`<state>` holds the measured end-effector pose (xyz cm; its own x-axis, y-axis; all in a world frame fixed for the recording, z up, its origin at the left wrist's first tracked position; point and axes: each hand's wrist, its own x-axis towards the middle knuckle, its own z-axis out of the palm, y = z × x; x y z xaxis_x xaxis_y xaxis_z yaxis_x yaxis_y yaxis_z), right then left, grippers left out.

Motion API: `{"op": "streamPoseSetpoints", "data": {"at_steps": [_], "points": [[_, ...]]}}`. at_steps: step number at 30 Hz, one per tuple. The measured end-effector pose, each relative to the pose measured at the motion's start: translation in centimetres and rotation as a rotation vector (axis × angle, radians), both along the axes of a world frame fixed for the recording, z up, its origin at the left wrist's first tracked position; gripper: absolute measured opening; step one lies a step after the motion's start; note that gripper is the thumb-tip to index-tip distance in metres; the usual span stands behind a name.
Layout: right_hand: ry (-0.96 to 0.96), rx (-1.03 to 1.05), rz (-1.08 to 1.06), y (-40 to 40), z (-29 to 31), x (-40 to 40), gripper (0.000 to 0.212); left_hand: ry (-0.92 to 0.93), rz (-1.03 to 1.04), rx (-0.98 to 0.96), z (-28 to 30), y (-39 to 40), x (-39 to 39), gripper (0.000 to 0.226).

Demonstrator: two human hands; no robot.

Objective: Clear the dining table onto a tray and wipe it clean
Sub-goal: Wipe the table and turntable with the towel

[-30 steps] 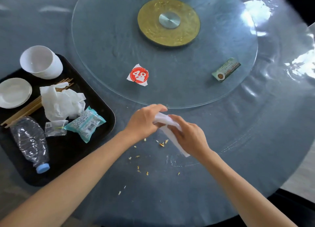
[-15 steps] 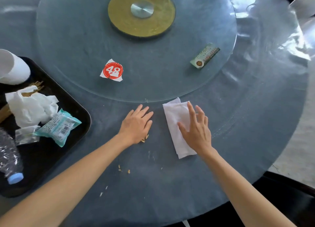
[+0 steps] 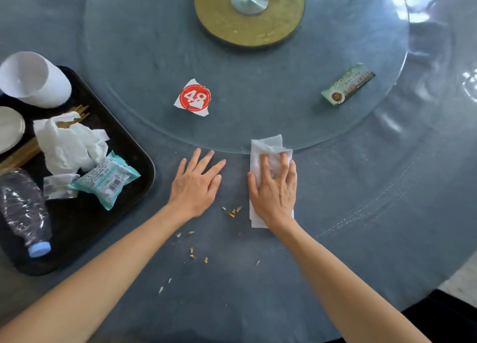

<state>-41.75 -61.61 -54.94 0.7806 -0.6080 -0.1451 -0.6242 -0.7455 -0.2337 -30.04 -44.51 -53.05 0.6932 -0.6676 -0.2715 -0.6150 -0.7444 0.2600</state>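
Observation:
My right hand lies flat with spread fingers on a white wipe spread on the grey table, just below the rim of the glass turntable. My left hand rests flat on the table beside it, holding nothing. Small crumbs lie between and below the hands. The black tray at the left holds a white cup, a saucer, chopsticks, crumpled tissue, a teal packet and a plastic bottle.
On the turntable lie a torn red "48" label and a small green packet. Its gold hub is at the top. The table's edge curves at the lower right, with floor and a dark chair beyond.
A second ago both hands held the wipe above the table. It was then laid flat; my right hand now presses it down closer to the turntable rim, and my left hand rests on the table.

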Motion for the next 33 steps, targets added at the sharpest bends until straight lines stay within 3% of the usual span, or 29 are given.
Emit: {"op": "streamPoseSetpoints", "data": {"at_steps": [5, 11, 14, 17, 20, 23, 26, 28, 31, 33], "points": [[-0.071, 0.001, 0.072, 0.7, 0.5, 1.1, 0.058, 0.024, 0.042, -0.035, -0.1, 2.1, 1.2, 0.045], [-0.016, 0.120, 0.700, 1.2, 1.7, -0.5, 0.065, 0.126, 0.091, -0.135, 0.4, 3.1, 1.3, 0.046], [-0.012, 0.174, 0.877, 2.2, 1.8, -2.1, 0.058, 0.159, 0.133, -0.219, 1.9, 3.6, 1.1, 0.050], [-0.134, 0.276, 0.842, 2.0, 2.2, -3.1, 0.051, 0.139, 0.088, -0.270, 2.8, 4.5, 0.8, 0.039], [-0.243, 0.357, 0.665, 1.1, 2.9, -2.8, 0.048, 0.212, 0.042, -0.286, 3.4, 4.9, 0.7, 0.036], [-0.076, 0.358, 0.418, 0.2, 3.7, -2.3, 0.069, 0.301, 0.004, -0.240, 3.5, 3.9, 0.6, 0.044], [0.135, 0.352, 0.353, -0.7, 3.9, -2.4, 0.083, 0.379, -0.075, -0.111, 3.1, 2.3, 0.5, 0.060], [0.203, 0.404, 0.352, -1.0, 3.9, -2.3, 0.069, 0.393, -0.129, -0.025, 2.8, 1.2, 0.5, 0.065], [0.252, 0.454, 0.392, -1.0, 4.4, -1.4, 0.027, 0.424, -0.109, 0.019, 3.0, 0.0, 0.7, 0.050], [0.199, 0.439, 0.390, -1.1, 5.2, -0.9, 0.029, 0.448, -0.070, -0.063, 3.6, -0.5, 1.4, 0.030]]}}
